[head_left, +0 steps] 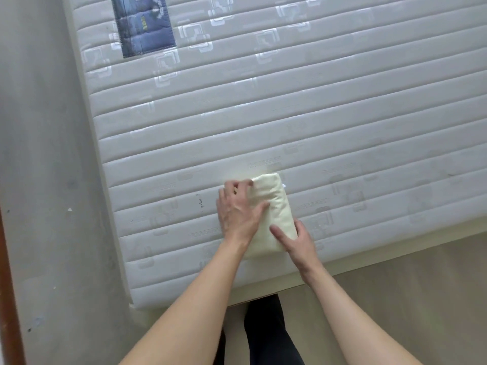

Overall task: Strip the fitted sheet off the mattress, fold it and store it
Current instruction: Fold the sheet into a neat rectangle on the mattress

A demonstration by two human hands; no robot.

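While the folded sheet [274, 206] lies on the bare mattress [342, 114] near its edge, I see my left hand [237, 212] pressing it with spread fingers and my right hand [295, 238] holding its corner.

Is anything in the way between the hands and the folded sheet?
No. Both hands already touch it: the left hand lies on the folded sheet, and the right hand holds its near end. It rests on the bare mattress.

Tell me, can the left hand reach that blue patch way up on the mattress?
Probably not from here. The left hand rests on the folded sheet near the mattress edge; nothing blocks the blue patch, but it lies far up the bed.
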